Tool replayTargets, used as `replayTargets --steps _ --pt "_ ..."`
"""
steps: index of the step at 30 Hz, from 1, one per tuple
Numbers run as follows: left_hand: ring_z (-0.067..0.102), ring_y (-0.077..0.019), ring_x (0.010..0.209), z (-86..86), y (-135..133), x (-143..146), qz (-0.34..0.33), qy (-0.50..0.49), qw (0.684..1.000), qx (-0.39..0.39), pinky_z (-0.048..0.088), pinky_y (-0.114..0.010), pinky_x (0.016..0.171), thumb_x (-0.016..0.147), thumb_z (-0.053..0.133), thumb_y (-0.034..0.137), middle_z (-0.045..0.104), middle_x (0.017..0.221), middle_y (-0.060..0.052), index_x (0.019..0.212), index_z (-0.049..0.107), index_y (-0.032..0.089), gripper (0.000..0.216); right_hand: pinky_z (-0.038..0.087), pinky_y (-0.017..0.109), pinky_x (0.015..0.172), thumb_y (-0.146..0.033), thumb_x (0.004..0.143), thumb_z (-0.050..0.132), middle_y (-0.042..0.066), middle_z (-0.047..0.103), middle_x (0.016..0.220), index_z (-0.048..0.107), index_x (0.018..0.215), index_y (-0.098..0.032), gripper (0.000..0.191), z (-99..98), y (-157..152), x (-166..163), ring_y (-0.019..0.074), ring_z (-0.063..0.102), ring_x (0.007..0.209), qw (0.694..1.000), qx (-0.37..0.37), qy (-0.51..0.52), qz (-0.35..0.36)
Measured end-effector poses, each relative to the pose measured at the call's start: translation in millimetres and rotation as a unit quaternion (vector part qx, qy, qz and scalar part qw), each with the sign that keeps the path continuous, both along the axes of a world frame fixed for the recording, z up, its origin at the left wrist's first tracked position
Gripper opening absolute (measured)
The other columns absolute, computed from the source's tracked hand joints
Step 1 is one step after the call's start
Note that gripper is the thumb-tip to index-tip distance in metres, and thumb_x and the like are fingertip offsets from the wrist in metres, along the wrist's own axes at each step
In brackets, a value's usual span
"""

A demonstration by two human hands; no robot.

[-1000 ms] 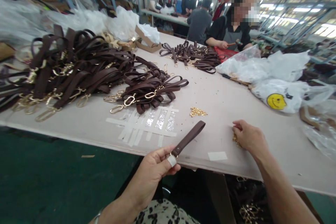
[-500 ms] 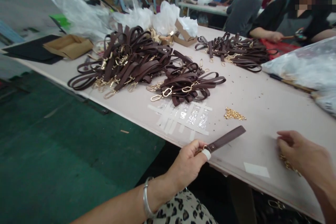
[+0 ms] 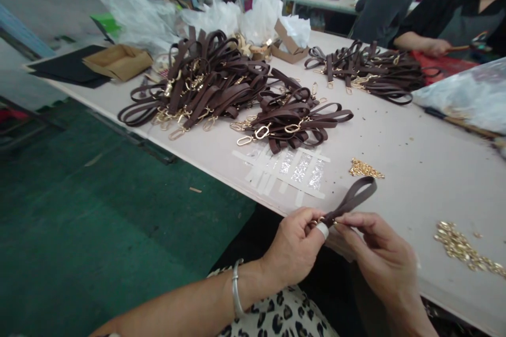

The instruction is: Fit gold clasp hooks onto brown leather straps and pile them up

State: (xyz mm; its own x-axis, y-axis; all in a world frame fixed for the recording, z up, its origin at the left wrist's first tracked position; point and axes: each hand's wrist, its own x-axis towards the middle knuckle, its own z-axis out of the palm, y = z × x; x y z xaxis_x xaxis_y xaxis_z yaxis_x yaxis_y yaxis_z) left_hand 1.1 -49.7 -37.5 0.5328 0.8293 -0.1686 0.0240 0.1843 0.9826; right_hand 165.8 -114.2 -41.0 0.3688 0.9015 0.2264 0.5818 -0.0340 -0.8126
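My left hand (image 3: 296,245), with white tape round its thumb, is closed on a dark brown leather strap (image 3: 356,196) at its gold ring end. The strap's free part bends into a loop that points away from me. My right hand (image 3: 385,255) pinches a tiny gold piece (image 3: 335,223) against the strap, close to the left thumb; its exact kind is too small to tell. To the right of that hand lies a spread of small gold fittings (image 3: 454,242). A smaller heap of gold pieces (image 3: 363,168) lies beyond the loop.
A big pile of brown straps (image 3: 213,84) with gold clasps lies at the left, a smaller strap pile (image 3: 296,116) beside it. Clear packets (image 3: 300,168) are taped down nearer me. Across the table, a co-worker's hand (image 3: 437,47) holds a tool near more straps (image 3: 363,68).
My right hand has moved left from the gold fittings to the strap, uncovering them. The strap, straight before, is now bent into a loop. The view has shifted slightly.
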Motion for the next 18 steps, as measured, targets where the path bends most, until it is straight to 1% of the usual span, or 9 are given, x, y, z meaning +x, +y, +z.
replayTargets --steps 3,5,8,10,13,15,18 --pt "0.058 -0.0168 0.082 2.4 0 -3 0.009 0.023 0.997 0.078 0.043 -0.027 0.076 0.089 0.052 0.017 0.066 0.091 -0.004 0.105 0.074 0.017 0.027 0.055 0.028 0.077 -0.037 0.087 0.069 0.0 0.075 0.091 0.07 0.091 -0.027 0.011 -1.3 -1 0 0.0175 0.071 0.083 1.0 0.002 -0.02 0.004" --pt "0.057 -0.0166 0.081 4.2 0 -5 0.012 0.03 0.992 0.121 0.043 -0.027 0.075 0.088 0.051 0.012 0.064 0.087 -0.003 0.104 0.074 0.018 0.029 0.056 0.029 0.079 -0.034 0.086 0.071 0.001 0.075 0.091 0.07 0.091 -0.027 0.009 -2.5 -2 -2 0.0179 0.071 0.084 1.0 0.021 -0.024 -0.001" --pt "0.057 -0.0166 0.079 5.0 1 -8 0.0 0.034 0.986 0.163 0.042 -0.027 0.074 0.086 0.05 0.007 0.061 0.084 -0.003 0.106 0.073 0.018 0.032 0.056 0.03 0.08 -0.03 0.084 0.073 0.002 0.074 0.093 0.069 0.091 -0.026 0.01 -6.0 -4 -9 0.0183 0.07 0.085 0.998 0.056 -0.001 -0.02" --pt "0.057 -0.017 0.08 4.3 0 -9 -0.006 0.031 0.983 0.179 0.043 -0.027 0.075 0.086 0.049 0.006 0.061 0.084 -0.003 0.107 0.073 0.018 0.034 0.056 0.028 0.078 -0.03 0.082 0.075 0.002 0.073 0.092 0.068 0.091 -0.025 0.013 -8.0 -5 -14 0.0174 0.069 0.085 0.997 0.064 0.027 -0.043" --pt "0.058 -0.0179 0.083 3.7 -1 -13 -0.014 0.037 0.98 0.195 0.043 -0.028 0.077 0.089 0.048 0.007 0.061 0.086 -0.005 0.109 0.072 0.016 0.032 0.059 0.027 0.072 -0.033 0.079 0.078 0.001 0.071 0.086 0.065 0.09 -0.024 0.019 -8.3 -3 -22 0.0163 0.069 0.078 0.989 0.043 0.12 -0.069" --pt "0.058 -0.0186 0.084 4.9 -1 -14 -0.024 0.046 0.976 0.21 0.044 -0.028 0.078 0.091 0.047 0.009 0.062 0.087 -0.006 0.108 0.071 0.014 0.03 0.061 0.027 0.067 -0.035 0.075 0.081 0.001 0.072 0.085 0.063 0.091 -0.023 0.027 -7.7 -1 -24 0.017 0.07 0.074 0.975 0.022 0.204 -0.08" --pt "0.06 -0.0192 0.084 8.9 -2 -15 -0.052 0.053 0.969 0.236 0.046 -0.028 0.078 0.093 0.046 0.011 0.064 0.088 -0.008 0.109 0.072 0.013 0.03 0.064 0.031 0.065 -0.038 0.068 0.086 0.005 0.075 0.093 0.06 0.099 -0.024 0.043 -11.6 -3 -23 0.0227 0.074 0.078 0.95 -0.007 0.295 -0.102"
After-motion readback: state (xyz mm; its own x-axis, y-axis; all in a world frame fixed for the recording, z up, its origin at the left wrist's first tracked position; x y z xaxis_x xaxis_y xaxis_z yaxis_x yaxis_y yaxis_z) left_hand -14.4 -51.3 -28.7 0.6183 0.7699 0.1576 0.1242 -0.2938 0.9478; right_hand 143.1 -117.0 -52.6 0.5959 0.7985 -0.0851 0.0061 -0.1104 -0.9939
